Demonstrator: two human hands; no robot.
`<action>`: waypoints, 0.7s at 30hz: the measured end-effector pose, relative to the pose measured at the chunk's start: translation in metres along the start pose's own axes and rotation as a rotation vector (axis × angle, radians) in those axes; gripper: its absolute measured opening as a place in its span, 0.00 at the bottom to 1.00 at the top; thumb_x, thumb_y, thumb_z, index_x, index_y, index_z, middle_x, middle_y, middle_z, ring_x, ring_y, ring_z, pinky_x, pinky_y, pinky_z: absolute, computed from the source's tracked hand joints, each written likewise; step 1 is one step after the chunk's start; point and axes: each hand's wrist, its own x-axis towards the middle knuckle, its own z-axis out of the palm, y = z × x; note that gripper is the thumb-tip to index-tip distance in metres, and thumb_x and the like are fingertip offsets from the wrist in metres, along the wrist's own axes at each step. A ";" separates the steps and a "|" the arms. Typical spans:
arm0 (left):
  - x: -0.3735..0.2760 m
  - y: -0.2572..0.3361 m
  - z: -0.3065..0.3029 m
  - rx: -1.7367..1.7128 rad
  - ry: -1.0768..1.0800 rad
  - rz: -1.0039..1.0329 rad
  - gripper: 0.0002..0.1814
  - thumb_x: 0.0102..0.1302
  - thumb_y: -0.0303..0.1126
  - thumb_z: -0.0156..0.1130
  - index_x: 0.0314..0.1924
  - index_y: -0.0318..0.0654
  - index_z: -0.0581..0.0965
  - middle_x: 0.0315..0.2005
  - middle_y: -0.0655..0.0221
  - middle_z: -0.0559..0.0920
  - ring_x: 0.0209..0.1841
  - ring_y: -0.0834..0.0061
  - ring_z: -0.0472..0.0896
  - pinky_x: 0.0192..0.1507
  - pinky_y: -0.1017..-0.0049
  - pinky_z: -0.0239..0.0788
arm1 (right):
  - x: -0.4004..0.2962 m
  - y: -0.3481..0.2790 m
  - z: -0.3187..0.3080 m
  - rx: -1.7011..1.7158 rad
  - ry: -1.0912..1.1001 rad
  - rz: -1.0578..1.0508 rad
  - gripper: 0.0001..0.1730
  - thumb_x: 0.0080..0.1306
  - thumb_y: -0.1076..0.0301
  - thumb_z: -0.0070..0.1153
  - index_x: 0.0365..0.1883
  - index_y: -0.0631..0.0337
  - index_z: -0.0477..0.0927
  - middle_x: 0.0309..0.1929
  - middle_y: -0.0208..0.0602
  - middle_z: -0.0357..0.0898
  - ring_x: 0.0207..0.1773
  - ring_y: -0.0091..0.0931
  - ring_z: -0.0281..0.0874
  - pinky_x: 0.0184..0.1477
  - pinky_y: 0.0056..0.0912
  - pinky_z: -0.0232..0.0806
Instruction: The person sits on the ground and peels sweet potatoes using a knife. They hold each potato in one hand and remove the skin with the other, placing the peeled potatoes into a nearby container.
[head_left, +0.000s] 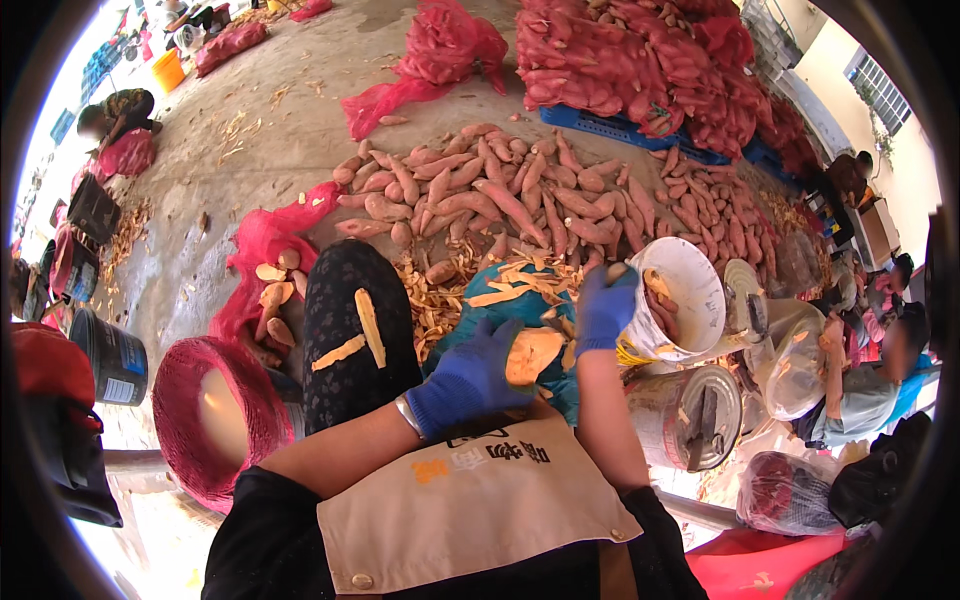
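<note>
My left hand (469, 379), in a blue knit glove, holds a partly peeled sweet potato (534, 355) whose cut side is pale orange. Just right of it is my right hand (604, 304), gloved in blue too and blurred; a dark object shows at its fingertips, too unclear to name. Orange peel strips (517, 283) lie on a teal cloth or bag (480, 281) between my knees, and a few more rest on my dark patterned trouser leg (352, 315). A heap of unpeeled sweet potatoes (487, 191) spreads over the floor in front of me.
A white bucket (701, 300) holding some sweet potatoes stands at my right, near a metal can (679, 420). At my left is a red-rimmed bucket (176, 405) with cloudy liquid. Red mesh sacks (600, 67) sit on a blue pallet (585, 120). Several people work at both sides.
</note>
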 end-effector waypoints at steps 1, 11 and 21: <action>-0.001 0.001 -0.002 0.004 0.004 0.016 0.49 0.49 0.52 0.75 0.68 0.40 0.65 0.56 0.46 0.72 0.56 0.47 0.77 0.57 0.58 0.73 | 0.010 0.001 -0.002 -0.036 0.104 -0.058 0.10 0.64 0.70 0.58 0.39 0.63 0.72 0.26 0.33 0.73 0.22 0.22 0.68 0.27 0.28 0.65; -0.004 0.007 -0.007 0.055 -0.078 -0.011 0.52 0.50 0.55 0.73 0.70 0.37 0.62 0.58 0.45 0.71 0.58 0.47 0.76 0.56 0.58 0.73 | -0.041 -0.069 -0.041 -0.118 -0.436 -0.118 0.18 0.60 0.60 0.60 0.45 0.59 0.76 0.31 0.49 0.83 0.37 0.49 0.83 0.42 0.47 0.74; -0.011 0.011 -0.008 0.038 -0.070 -0.040 0.53 0.49 0.55 0.73 0.69 0.33 0.63 0.57 0.45 0.72 0.54 0.47 0.79 0.54 0.58 0.74 | 0.020 -0.013 -0.035 0.157 -0.190 0.123 0.16 0.62 0.64 0.60 0.41 0.64 0.71 0.29 0.40 0.77 0.27 0.35 0.74 0.35 0.40 0.70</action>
